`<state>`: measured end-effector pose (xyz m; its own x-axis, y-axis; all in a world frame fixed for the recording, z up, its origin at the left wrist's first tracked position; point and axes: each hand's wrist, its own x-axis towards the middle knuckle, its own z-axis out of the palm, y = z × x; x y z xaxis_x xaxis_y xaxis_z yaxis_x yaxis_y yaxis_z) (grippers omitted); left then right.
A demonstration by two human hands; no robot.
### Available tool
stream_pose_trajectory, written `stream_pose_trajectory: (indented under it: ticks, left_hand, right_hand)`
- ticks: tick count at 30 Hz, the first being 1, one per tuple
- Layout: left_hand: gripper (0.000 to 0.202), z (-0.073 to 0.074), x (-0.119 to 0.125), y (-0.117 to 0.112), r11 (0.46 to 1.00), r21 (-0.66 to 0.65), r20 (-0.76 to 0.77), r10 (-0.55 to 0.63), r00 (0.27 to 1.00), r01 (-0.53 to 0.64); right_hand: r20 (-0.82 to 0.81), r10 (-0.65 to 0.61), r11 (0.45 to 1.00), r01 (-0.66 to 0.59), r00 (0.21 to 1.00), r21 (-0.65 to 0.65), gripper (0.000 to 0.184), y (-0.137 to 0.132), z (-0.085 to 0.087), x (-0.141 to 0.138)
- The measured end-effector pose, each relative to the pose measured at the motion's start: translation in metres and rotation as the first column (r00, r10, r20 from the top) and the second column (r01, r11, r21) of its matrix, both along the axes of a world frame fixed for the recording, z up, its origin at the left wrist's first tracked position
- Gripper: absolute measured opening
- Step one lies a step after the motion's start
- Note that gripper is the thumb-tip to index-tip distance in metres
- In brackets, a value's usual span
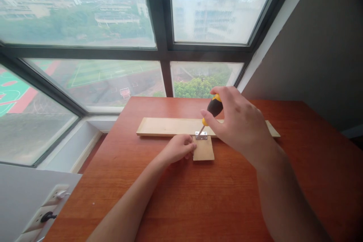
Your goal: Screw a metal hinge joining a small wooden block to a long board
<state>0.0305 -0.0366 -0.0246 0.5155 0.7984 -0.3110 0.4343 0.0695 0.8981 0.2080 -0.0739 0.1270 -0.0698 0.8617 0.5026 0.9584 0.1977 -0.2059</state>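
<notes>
Two pieces of pale wood lie on the reddish-brown tabletop (pixel 181 204) in the head view: a long board (pixel 164 126) running crosswise near the window side, and a small rectangular piece (pixel 203 152) set against its near edge, so that the pair meets in a T. A silver metal bracket (pixel 201 135) with holes spans the place where they meet. The left hand (pixel 179 148) has its fingers drawn narrow at the left edge of the small piece, close to the bracket. The right hand (pixel 241 121) holds a black and yellow screwdriver (pixel 214 107), fingers at the top of the handle and thumb reaching along its lower end. The tool is tilted, its handle up to the right and its shaft slanting down to the left side of the bracket; whether the tip sits in a screw head is too small to tell. The right hand and wrist hide part of the long board, whose right end shows beyond them. Behind the tabletop, a dark window frame (pixel 166 53) divides panes that look out on a sports field (pixel 113 73) and trees (pixel 195 86). At lower left, a black plug (pixel 47 217) and a white plug (pixel 61 194) sit in wall sockets.
</notes>
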Motion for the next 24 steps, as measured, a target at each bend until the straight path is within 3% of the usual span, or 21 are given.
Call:
stream_pose_trajectory:
  ticks: [3, 5, 9, 14, 16, 19, 24]
  left_hand:
    - [0.025, 0.0008, -0.0002, 0.0000, 1.000, 0.003, -0.008, -0.001, 1.000, 0.001]
    - [0.025, 0.0007, -0.0003, 0.0000, 1.000, 0.008, -0.016, 0.000, 1.000, 0.000]
    - [0.025, -0.0014, -0.0010, 0.0005, 1.000, 0.018, -0.018, -0.008, 1.000, 0.008]
    - [0.027, -0.0038, -0.0019, 0.0015, 1.000, 0.013, -0.032, -0.015, 0.999, 0.015]
    - [0.028, -0.0037, -0.0017, 0.0017, 1.000, 0.013, -0.032, -0.012, 0.999, 0.012]
    - [0.027, -0.0031, -0.0012, 0.0020, 1.000, 0.010, -0.038, -0.010, 0.999, 0.010]
    - [0.025, -0.0014, -0.0004, 0.0021, 1.000, 0.017, -0.041, -0.010, 0.999, 0.011]
  right_hand:
    - [0.001, -0.053, 0.998, 0.054, 0.999, -0.030, 0.024, 0.0016, 0.0001, -0.0004]
    - [-0.048, 0.014, 0.998, -0.016, 0.999, -0.053, 0.017, 0.0011, 0.0012, -0.0002]
    - [-0.101, 0.136, 0.988, -0.142, 0.986, -0.064, 0.030, -0.0022, 0.0036, -0.0008]
    - [-0.028, -0.038, 0.998, 0.037, 0.999, -0.052, 0.018, -0.0012, 0.0042, -0.0005]
    - [-0.059, 0.007, 0.998, -0.012, 0.998, -0.070, 0.015, -0.0004, 0.0042, 0.0015]
    - [-0.111, 0.100, 0.992, -0.107, 0.989, -0.064, 0.025, 0.0005, 0.0041, 0.0044]
    - [-0.052, -0.037, 0.998, 0.035, 0.998, -0.048, 0.027, 0.0032, 0.0030, 0.0051]
